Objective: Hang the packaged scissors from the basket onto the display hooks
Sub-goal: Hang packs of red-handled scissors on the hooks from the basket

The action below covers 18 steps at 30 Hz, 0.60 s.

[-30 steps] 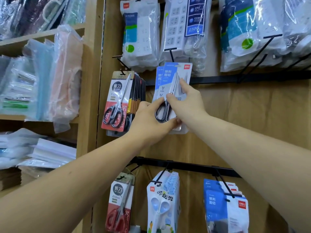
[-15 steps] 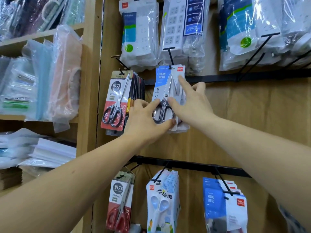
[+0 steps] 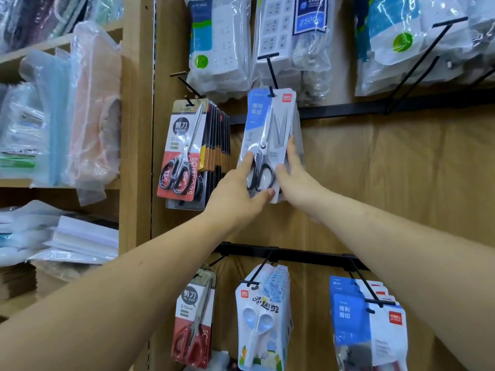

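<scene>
Packaged scissors (image 3: 263,129) hang on display hook (image 3: 271,76), upper rail, right of the red-card scissors (image 3: 184,148). Left hand (image 3: 235,195) pinches the pack's lower left corner; right hand (image 3: 301,183) rests straight-fingered on its right edge

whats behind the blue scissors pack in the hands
Behind the blue scissors pack, more packs on the same hook: only right edges show; fronts and number covered.
</scene>
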Each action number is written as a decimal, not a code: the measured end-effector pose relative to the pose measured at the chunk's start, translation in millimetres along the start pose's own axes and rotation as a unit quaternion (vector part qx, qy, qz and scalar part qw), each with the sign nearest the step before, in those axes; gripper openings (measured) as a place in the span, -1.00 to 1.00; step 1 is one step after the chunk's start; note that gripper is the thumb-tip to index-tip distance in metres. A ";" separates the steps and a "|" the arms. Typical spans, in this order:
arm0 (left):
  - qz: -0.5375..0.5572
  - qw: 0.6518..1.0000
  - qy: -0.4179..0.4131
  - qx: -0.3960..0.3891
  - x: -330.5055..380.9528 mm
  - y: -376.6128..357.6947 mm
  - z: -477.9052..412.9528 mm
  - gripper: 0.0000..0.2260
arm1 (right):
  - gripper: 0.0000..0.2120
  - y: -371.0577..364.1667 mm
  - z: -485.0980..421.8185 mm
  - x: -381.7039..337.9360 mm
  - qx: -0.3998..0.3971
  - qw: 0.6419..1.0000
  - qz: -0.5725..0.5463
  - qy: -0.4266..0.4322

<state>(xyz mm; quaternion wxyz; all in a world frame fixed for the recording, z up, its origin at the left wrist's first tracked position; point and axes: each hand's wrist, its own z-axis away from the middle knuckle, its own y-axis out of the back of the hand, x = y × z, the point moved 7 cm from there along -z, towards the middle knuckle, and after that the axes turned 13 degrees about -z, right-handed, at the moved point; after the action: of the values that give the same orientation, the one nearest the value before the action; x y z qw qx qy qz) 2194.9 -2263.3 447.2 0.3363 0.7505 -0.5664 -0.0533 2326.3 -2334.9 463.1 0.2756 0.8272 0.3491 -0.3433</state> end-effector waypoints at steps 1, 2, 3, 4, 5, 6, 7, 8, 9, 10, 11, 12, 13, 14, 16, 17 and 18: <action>-0.019 1.000 0.002 0.000 -0.5 -1.3 -1.7 -0.16 | -0.34 0.0 0.5 0.6 0.005 1.000 -0.009 0.000; -0.033 0.999 0.003 -0.002 -0.1 -2.5 -3.5 -0.16 | -0.34 0.5 0.9 0.8 0.008 1.000 -0.014 0.002; -0.040 0.999 0.004 -0.006 0.6 -3.6 -4.5 -0.16 | -0.34 2.3 1.9 1.0 0.011 1.000 -0.017 0.006; -0.040 0.999 0.002 -0.007 1.9 -3.6 -5.0 -0.16 | -0.33 4.6 4.1 -0.2 0.017 1.000 -0.021 0.013; -0.039 0.999 0.000 0.001 2.9 -2.2 -5.0 -0.15 | -0.32 8.0 6.3 -2.4 0.029 0.999 -0.023 0.026; -0.037 0.999 -0.005 0.015 3.3 0.3 -4.4 -0.15 | -0.31 12.7 8.6 -5.5 0.047 0.998 -0.014 0.046; -0.032 0.999 -0.012 0.032 3.9 2.9 -3.1 -0.15 | -0.29 15.7 11.5 -9.7 0.062 0.996 0.007 0.063; -0.024 0.999 -0.017 0.045 4.4 5.0 -0.5 -0.15 | -0.26 17.7 14.6 -13.9 0.072 0.994 0.032 0.072; -0.012 0.998 -0.019 0.050 4.8 6.1 2.4 -0.14 | -0.26 19.3 18.1 -17.5 0.082 0.992 0.055 0.076; 0.005 0.999 -0.019 0.047 5.1 6.4 5.7 -0.14 | -0.27 20.4 21.6 -20.9 0.089 0.990 0.073 0.078; 0.028 0.999 -0.018 0.038 5.3 6.2 9.4 -0.14 | -0.30 20.6 25.2 -23.8 0.093 0.989 0.085 0.078; 0.056 0.998 -0.014 0.025 6.0 5.8 13.0 -0.14 | -0.32 20.2 30.1 -27.2 0.095 0.989 0.089 0.075; 0.090 0.996 -0.008 0.010 7.8 5.8 17.3 -0.16 | -0.34 18.7 35.8 -30.4 0.092 0.989 0.089 0.070; 0.123 0.992 -0.001 -0.005 10.4 5.9 21.7 -0.19 | -0.35 16.3 40.1 -31.9 0.088 0.991 0.084 0.061; 0.162 0.986 0.009 -0.031 15.2 6.5 29.6 -0.24 | -0.37 8.5 46.1 -30.7 0.072 0.996 0.048 0.025; 0.166 0.985 0.010 -0.038 17.1 6.9 32.9 -0.26 | -0.38 3.4 47.8 -27.6 0.063 0.998 0.017 0.000; 0.160 0.986 0.007 -0.040 20.0 8.4 36.1 -0.30 | -0.39 -0.6 49.9 -25.2 0.055 0.998 -0.014 -0.020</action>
<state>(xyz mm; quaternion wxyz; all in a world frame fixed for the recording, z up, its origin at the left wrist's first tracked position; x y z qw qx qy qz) 2178.5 -2298.2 430.2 0.3746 0.6363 -0.6742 -0.0158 2293.9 -2379.0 451.5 0.2316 0.8291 0.3357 -0.3825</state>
